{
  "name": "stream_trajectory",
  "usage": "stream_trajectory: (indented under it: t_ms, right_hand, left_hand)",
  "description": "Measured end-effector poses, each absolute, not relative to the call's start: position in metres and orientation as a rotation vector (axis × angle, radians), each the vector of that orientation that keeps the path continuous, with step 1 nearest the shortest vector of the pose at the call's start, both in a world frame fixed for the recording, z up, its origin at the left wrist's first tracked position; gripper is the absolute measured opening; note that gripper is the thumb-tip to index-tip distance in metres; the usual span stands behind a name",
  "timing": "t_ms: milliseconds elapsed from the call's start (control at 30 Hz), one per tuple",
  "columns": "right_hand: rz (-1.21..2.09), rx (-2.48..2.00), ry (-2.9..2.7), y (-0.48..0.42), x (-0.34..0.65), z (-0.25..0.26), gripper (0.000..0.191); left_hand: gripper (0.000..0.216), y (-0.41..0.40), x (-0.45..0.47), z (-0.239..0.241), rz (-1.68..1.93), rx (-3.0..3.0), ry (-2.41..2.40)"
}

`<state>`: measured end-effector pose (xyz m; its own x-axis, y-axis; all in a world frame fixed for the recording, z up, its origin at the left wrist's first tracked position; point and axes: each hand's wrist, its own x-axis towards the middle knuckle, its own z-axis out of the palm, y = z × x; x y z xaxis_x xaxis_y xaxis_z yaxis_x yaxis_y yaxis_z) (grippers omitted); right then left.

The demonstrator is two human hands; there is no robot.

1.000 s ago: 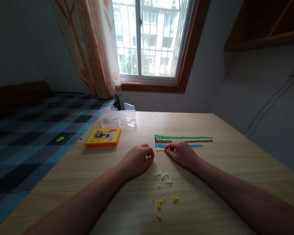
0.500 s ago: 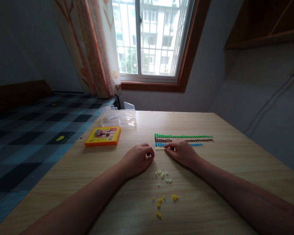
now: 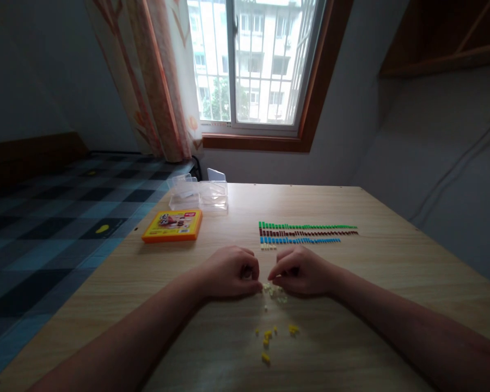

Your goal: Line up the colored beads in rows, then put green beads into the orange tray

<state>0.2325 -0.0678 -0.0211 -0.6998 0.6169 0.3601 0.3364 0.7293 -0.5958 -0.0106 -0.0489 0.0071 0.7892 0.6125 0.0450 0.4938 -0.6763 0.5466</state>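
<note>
My left hand (image 3: 232,272) rests on the table with fingers curled, thumb and fingertips at the left edge of a small pile of cream toy bricks (image 3: 271,291). From the right, my right hand (image 3: 302,270) reaches to the same pile, its thumb and forefinger pinched together. Whatever either hand holds is too small to make out. Just beyond the hands lies a short row of cream bricks (image 3: 268,247). Behind it run long rows of blue bricks (image 3: 298,240), dark red bricks (image 3: 306,233) and green bricks (image 3: 306,226).
Loose yellow bricks (image 3: 266,342) lie on the near part of the wooden table (image 3: 212,348). An orange and yellow box (image 3: 172,225) sits at the left, with clear plastic containers (image 3: 198,195) behind it. A bed (image 3: 77,218) stands left of the table.
My right hand has come back from the short cream row to the loose cream pile. My left hand has moved slightly nearer me and towards that pile.
</note>
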Motion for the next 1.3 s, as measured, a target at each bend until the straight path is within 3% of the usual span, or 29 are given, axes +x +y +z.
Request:
stream_trajectory:
  t_ms: [433,1033,1300]
  right_hand:
    - [0.541,-0.751,-2.448,-0.072,0.23,-0.021,0.021]
    - [0.351,-0.823,-2.463,-0.06,0.236,-0.032,0.017]
    - [0.12,-0.886,-2.496,-0.06,0.237,-0.031,0.02]
  left_hand:
    - [0.022,-0.046,-0.012,0.0,0.32,2.288,0.721]
    - [0.015,-0.046,-0.01,-0.004,0.331,2.453,0.755]
    - [0.022,-0.044,-0.006,-0.009,0.464,2.481,0.896]
